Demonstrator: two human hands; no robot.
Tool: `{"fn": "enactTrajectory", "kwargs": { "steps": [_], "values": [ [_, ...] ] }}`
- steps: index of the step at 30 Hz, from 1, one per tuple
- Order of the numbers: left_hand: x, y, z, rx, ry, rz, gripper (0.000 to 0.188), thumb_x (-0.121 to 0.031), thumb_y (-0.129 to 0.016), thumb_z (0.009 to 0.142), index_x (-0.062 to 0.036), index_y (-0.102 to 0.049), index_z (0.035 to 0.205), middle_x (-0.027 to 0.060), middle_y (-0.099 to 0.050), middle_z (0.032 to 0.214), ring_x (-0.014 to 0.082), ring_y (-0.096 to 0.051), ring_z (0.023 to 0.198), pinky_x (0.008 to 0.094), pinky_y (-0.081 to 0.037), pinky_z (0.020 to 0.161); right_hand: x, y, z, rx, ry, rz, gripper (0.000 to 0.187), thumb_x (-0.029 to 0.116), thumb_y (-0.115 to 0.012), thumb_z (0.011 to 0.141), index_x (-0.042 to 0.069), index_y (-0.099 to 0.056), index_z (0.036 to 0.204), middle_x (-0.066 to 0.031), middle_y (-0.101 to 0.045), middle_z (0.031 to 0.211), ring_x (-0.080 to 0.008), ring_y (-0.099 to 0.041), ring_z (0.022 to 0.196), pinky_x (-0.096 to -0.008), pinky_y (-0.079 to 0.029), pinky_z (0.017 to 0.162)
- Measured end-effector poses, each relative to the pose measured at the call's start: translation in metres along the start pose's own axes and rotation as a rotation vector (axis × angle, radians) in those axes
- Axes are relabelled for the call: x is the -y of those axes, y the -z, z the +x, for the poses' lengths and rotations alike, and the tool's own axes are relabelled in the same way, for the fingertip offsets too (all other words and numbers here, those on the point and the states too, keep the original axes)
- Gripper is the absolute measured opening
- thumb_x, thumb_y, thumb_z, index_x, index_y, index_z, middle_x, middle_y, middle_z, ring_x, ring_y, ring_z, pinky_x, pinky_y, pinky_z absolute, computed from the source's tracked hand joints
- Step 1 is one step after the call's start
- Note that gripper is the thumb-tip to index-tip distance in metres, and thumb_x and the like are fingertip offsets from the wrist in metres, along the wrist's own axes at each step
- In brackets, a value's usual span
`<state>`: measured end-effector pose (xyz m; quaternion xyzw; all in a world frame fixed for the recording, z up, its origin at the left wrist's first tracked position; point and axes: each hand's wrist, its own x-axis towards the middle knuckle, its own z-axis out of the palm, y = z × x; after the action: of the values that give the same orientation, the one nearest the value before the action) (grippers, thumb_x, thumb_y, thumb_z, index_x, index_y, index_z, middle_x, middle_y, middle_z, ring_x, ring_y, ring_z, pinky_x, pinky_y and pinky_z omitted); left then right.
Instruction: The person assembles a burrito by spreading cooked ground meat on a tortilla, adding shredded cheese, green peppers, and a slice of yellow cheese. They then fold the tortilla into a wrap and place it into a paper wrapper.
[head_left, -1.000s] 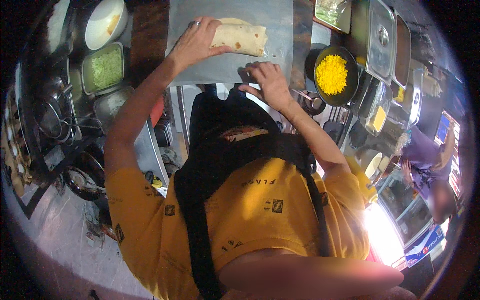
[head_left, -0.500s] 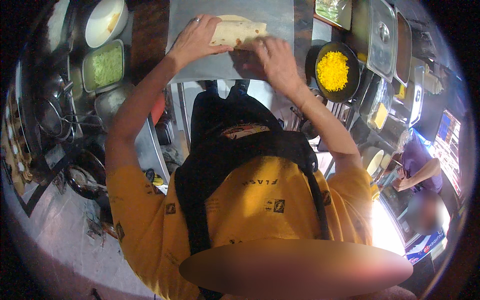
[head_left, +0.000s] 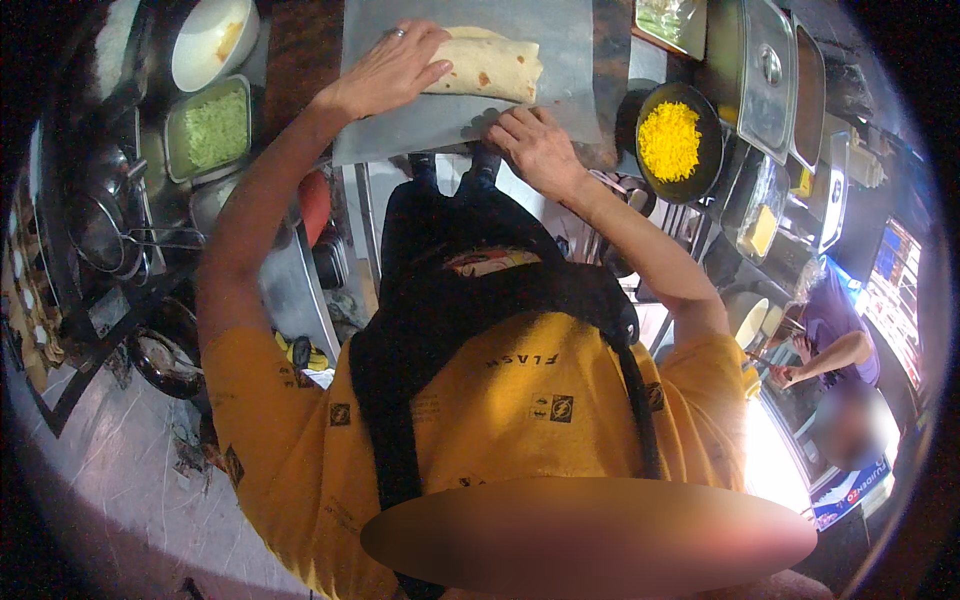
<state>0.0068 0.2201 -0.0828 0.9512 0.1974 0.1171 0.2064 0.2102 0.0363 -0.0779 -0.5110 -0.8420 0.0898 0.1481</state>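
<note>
A rolled burrito [head_left: 492,68] in a browned flour tortilla lies on a pale sheet of wrapping paper [head_left: 390,138]. My left hand [head_left: 385,72], with a ring on one finger, closes over the burrito's left end, thumb on the near side. My right hand [head_left: 535,148] is at the paper's near edge, just below the burrito's right end and apart from it. Its fingers are curled together on the paper edge; their tips are partly hidden.
A black pan of yellow rice [head_left: 670,142] stands to the right, beside lidded metal containers [head_left: 766,85]. On the left are a tub of shredded greens [head_left: 212,130] and a white bowl [head_left: 195,60]. Another person [head_left: 840,330] works at the far right.
My right hand has come off the burrito's right end, moving nearer to me, onto the paper's edge. The left hand has shifted slightly, and the paper has moved a little to the right.
</note>
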Motion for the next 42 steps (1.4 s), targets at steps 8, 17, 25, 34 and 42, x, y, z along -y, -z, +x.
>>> {"fn": "enactTrajectory", "kwargs": {
  "steps": [8, 17, 25, 34, 42],
  "values": [
    [0.027, 0.006, 0.016, 0.306, 0.052, -0.120, 0.049, -0.037, -0.047, 0.097, -0.0015, -0.049, 0.131, 0.0167, -0.046, 0.127, 0.0340, -0.043, 0.121, 0.0401, -0.035, 0.104, -0.035, 0.041, 0.061, -0.250, -0.156, -0.072, 0.028, 0.010, -0.060, 0.077, 0.008, -0.057, 0.105, -0.0105, -0.062, 0.100, -0.0298, -0.060, 0.093, -0.0405, -0.046, 0.082],
    [0.058, 0.036, 0.024, 0.529, 0.592, -1.093, 0.058, -0.048, -0.046, 0.096, -0.0083, -0.046, 0.138, 0.0157, -0.047, 0.139, 0.0265, -0.041, 0.131, 0.0338, -0.026, 0.112, -0.068, 0.015, 0.065, -0.064, -0.278, 0.014, 0.028, 0.008, -0.056, 0.079, 0.011, -0.056, 0.107, -0.0134, -0.060, 0.098, -0.0349, -0.059, 0.095, -0.0425, -0.050, 0.081],
    [0.031, 0.039, 0.029, 0.455, 0.099, -0.043, 0.050, -0.032, -0.064, 0.084, -0.0078, -0.058, 0.127, 0.0128, -0.048, 0.139, 0.0326, -0.049, 0.123, 0.0396, -0.038, 0.104, -0.075, 0.013, 0.068, -0.022, -0.278, 0.048, 0.026, 0.013, -0.060, 0.080, 0.010, -0.058, 0.106, -0.0120, -0.061, 0.100, -0.0336, -0.059, 0.097, -0.0427, -0.050, 0.082],
    [0.046, 0.034, 0.042, 0.432, 0.132, -0.241, 0.034, -0.023, -0.068, 0.079, -0.0057, -0.068, 0.108, 0.0120, -0.068, 0.110, 0.0301, -0.066, 0.097, 0.0377, -0.050, 0.088, -0.077, 0.045, 0.042, 0.003, -0.441, -0.105, 0.032, 0.041, -0.056, 0.089, 0.015, -0.060, 0.108, -0.0068, -0.066, 0.100, -0.0279, -0.060, 0.099, -0.0481, -0.040, 0.082],
    [0.039, 0.041, 0.044, 0.436, 0.181, -0.245, 0.033, -0.023, -0.068, 0.079, -0.0070, -0.069, 0.108, 0.0117, -0.069, 0.107, 0.0291, -0.067, 0.094, 0.0363, -0.051, 0.084, -0.088, 0.063, 0.012, -0.207, -0.470, -0.352, 0.025, 0.018, -0.062, 0.083, 0.014, -0.063, 0.108, -0.0053, -0.065, 0.105, -0.0291, -0.061, 0.096, -0.0467, -0.042, 0.081]
  ]
}}
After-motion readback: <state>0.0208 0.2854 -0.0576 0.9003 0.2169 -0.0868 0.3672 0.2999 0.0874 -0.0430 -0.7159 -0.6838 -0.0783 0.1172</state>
